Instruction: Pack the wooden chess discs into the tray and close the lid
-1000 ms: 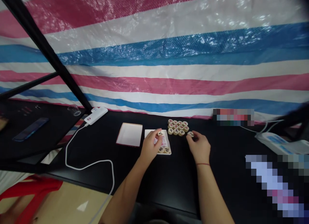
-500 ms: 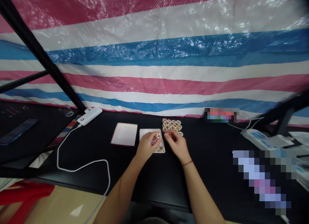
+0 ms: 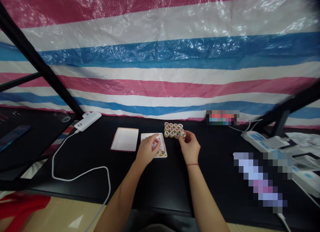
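Note:
My right hand (image 3: pixel 191 148) pinches a round xiangqi piece (image 3: pixel 183 134) with a black character, at the front right end of the block of stacked pieces (image 3: pixel 172 129). Red characters show on the pieces in the back rows. My left hand (image 3: pixel 148 148) hovers over the shallow white box (image 3: pixel 164 146), its thumb and fingers apart with no piece between them. Inside the box, more xiangqi pieces (image 3: pixel 163 153) lie along the near edge, partly hidden by my left hand. A pink-printed sheet shows under the fingers.
An empty box lid (image 3: pixel 125 139) lies left of the box. A white charger (image 3: pixel 88 121) with a long cable (image 3: pixel 107 178) is farther left. On the right sit a power strip (image 3: pixel 260 142) and a blurred-out object (image 3: pixel 257 180). A striped sheet (image 3: pixel 160 79) hangs behind the table.
The piece that was between my left fingers is gone from there. My right hand has moved right and now grips a piece at the end of the front row. The view has shifted slightly.

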### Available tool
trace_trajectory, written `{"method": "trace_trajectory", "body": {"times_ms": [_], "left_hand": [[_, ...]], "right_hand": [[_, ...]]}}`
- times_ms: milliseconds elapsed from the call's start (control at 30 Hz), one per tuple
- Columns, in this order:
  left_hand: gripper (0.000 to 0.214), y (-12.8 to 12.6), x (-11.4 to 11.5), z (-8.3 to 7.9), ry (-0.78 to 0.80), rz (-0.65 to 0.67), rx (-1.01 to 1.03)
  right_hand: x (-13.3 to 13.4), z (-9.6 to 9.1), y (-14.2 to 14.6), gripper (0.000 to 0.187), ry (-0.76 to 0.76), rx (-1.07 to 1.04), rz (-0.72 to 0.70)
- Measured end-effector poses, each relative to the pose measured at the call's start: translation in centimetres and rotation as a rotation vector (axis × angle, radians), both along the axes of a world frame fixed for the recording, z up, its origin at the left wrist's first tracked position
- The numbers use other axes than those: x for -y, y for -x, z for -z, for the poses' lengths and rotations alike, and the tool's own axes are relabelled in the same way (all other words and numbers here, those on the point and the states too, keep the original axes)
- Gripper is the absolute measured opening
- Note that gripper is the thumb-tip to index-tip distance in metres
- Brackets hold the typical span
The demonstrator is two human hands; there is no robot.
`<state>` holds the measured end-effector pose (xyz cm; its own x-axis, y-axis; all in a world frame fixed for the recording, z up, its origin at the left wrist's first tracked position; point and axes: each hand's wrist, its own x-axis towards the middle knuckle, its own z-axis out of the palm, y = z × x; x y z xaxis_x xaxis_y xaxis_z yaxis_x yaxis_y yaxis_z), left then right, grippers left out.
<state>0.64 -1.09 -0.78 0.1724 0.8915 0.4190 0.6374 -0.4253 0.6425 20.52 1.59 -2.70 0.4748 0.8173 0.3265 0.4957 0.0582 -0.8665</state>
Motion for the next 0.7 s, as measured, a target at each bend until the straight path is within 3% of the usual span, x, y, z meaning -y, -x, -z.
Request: {"method": "trace_trajectory", "body": {"times_ms": [133, 333, 500, 700], "left_hand": [[0.029, 0.0, 0.1, 0.0, -0.002, -0.010, 0.013], [0.027, 0.1, 0.2, -0.3, 0.004, -0.001, 0.013], [0.021, 0.3, 0.0, -0.5, 0.004, 0.018, 0.001], [0.018, 0.4, -0.1, -0.2, 0.024, 0.037, -0.008]], "right_hand": [[-0.7, 1.0, -1.7, 0.035, 0.043, 0.155, 0.036], [-1.0, 1.9, -1.9, 0.030, 0.146, 0.358, 0.010], [-0.7, 1.6, -1.8, 0.024, 0.239, 0.412, 0.044], [-0.6, 1.6, -1.8, 0.021, 0.234, 0.413, 0.043]]}}
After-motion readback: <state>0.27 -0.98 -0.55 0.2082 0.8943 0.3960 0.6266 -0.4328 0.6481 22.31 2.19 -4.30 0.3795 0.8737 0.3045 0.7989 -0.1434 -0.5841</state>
